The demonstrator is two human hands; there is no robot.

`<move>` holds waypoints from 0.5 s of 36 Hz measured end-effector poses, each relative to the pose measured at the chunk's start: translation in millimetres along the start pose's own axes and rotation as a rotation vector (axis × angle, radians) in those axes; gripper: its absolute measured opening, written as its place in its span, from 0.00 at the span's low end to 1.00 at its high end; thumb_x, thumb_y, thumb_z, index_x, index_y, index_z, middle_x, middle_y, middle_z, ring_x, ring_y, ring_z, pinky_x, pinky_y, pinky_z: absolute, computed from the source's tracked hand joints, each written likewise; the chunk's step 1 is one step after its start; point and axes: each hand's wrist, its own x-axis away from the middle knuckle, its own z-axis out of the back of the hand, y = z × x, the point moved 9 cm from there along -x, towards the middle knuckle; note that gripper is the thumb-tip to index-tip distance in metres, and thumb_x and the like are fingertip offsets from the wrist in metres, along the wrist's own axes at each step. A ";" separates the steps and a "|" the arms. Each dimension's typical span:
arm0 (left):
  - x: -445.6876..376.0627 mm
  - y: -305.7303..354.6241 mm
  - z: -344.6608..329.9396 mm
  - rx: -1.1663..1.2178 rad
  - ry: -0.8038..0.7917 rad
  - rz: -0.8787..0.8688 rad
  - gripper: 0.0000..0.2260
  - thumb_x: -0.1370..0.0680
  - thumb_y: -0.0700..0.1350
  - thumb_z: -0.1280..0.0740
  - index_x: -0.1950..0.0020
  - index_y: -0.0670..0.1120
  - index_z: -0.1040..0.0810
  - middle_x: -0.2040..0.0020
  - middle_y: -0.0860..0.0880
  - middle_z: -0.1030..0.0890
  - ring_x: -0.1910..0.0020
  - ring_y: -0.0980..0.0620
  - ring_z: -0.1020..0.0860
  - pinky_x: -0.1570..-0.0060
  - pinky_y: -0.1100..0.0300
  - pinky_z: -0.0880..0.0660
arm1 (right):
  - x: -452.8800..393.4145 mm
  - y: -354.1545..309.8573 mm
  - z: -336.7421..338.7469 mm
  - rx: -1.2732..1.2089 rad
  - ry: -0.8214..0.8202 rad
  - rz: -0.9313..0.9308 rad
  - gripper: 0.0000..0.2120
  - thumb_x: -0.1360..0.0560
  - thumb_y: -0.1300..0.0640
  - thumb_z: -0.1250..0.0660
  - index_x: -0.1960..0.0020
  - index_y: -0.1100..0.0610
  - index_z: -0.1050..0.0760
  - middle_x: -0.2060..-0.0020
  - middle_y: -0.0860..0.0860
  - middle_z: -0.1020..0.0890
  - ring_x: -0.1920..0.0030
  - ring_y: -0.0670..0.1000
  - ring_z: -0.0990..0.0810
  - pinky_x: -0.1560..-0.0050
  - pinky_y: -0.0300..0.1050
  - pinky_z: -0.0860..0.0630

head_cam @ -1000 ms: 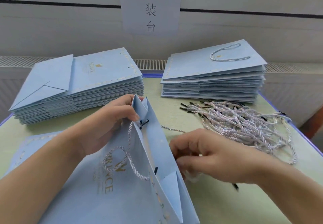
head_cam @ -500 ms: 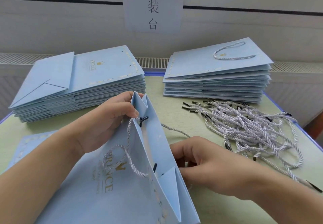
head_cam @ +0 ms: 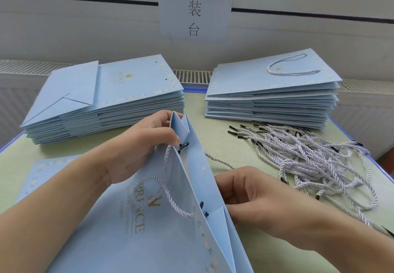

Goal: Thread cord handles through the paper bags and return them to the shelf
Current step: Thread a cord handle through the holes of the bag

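A light blue paper bag (head_cam: 132, 240) printed with gold letters stands half open in front of me. One white cord handle (head_cam: 164, 187) loops across its near face, with dark tips poking through both holes. My left hand (head_cam: 136, 144) pinches the bag's top corner at the far hole. My right hand (head_cam: 249, 196) sits behind the far panel, fingers curled against the paper near the lower hole; what they pinch is hidden. A second cord (head_cam: 219, 160) trails from behind the bag towards the right.
A stack of flat bags without handles (head_cam: 119, 93) lies back left. A stack with a cord handle on top (head_cam: 275, 93) lies back right. Several loose cords (head_cam: 315, 159) are piled on the green table (head_cam: 213, 110) at right. Another flat bag (head_cam: 42, 172) lies under my left arm.
My right hand slid left from beside the bag and tucked in behind its far panel. The left hand kept its pinch on the top corner.
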 end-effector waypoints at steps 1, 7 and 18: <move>-0.5 -0.7 0.0 0.000 0.002 0.003 0.27 0.45 0.46 0.30 0.46 0.45 0.24 0.59 0.45 0.21 0.66 0.49 0.22 0.67 0.60 0.23 | 0.9 1.8 -1.0 -0.016 -0.021 -0.013 0.15 0.26 0.64 0.35 0.41 0.68 0.24 0.44 0.64 0.19 0.41 0.66 0.22 0.38 0.62 0.27; -1.4 -3.3 1.2 0.000 0.018 0.014 0.26 0.45 0.44 0.30 0.46 0.46 0.24 0.58 0.46 0.21 0.65 0.49 0.22 0.66 0.59 0.23 | 12.2 -6.6 14.3 -0.175 0.084 -0.050 0.12 0.30 0.60 0.36 0.47 0.58 0.31 0.63 0.57 0.18 0.68 0.48 0.21 0.65 0.37 0.25; -4.1 -7.9 0.7 -0.016 0.051 0.026 0.21 0.37 0.40 0.34 0.44 0.45 0.25 0.59 0.46 0.21 0.66 0.50 0.22 0.67 0.60 0.24 | 15.6 -22.9 6.3 0.349 0.121 0.026 0.10 0.29 0.54 0.35 0.51 0.50 0.18 0.64 0.49 0.18 0.68 0.43 0.26 0.66 0.38 0.29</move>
